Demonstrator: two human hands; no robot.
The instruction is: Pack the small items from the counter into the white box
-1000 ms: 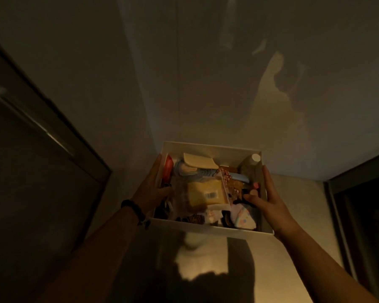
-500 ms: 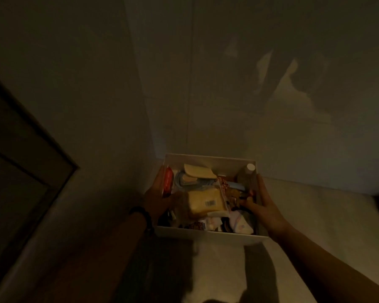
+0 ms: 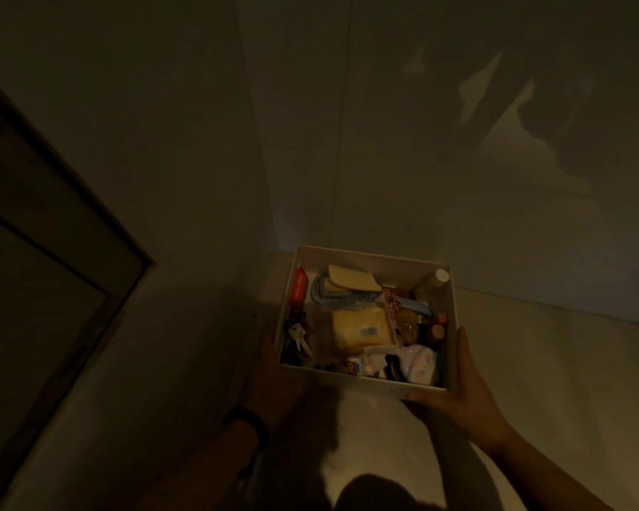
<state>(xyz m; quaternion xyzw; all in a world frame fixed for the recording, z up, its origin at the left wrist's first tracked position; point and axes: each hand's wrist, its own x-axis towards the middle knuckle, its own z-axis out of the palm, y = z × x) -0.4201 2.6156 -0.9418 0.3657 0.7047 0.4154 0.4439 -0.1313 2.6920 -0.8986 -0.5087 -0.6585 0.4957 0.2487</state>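
The white box (image 3: pixel 366 384) sits low in a dim wall corner, over a pale surface. It is packed with small items: a yellow packet (image 3: pixel 362 328), a red tube (image 3: pixel 299 287), keys (image 3: pixel 299 335), a blue coil (image 3: pixel 323 295), a white-capped bottle (image 3: pixel 441 276) and a pastel pouch (image 3: pixel 421 365). My right hand (image 3: pixel 465 392) grips the near right corner, thumb along the front wall and fingers up the right wall. My left hand (image 3: pixel 270 366) holds the left wall near the front corner, deep in shadow. A dark band is on that wrist.
Walls meet just behind the box (image 3: pixel 273 215). A dark framed door or panel (image 3: pixel 52 271) fills the left. The pale surface (image 3: pixel 550 363) stretches to the right of the box. Shadows of my arms and head fall across the surface in front.
The box has moved lower and closer to the wall corner. Both thumbs have come off the rim, and my hands have slid back to the near corners.
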